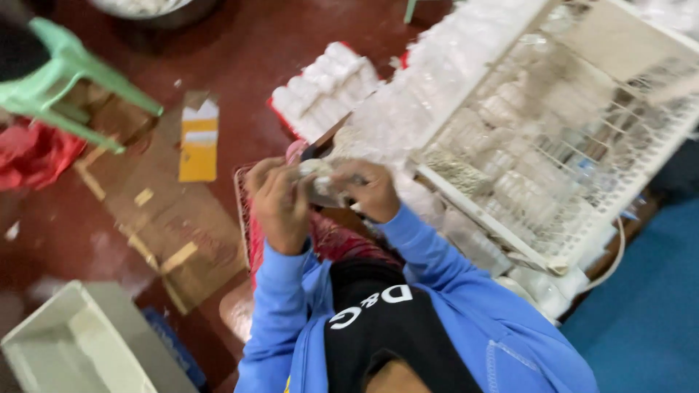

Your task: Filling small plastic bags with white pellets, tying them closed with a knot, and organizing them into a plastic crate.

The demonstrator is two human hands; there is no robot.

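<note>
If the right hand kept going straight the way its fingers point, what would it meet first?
Probably the small clear-wrapped bundle it already grips, then the left hand just beyond; blur hides exact depth.

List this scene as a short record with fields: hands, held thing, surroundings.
left hand: grips a small pale bag
right hand: grips the same bag from the other side
crate: white lattice, right of the hands, holds clear bags
stool: green, upper left
cardboard: flat on the red floor
bin: white, lower left

two hands [280, 204], one white crate [568, 131], one green stool [65, 80]
</note>
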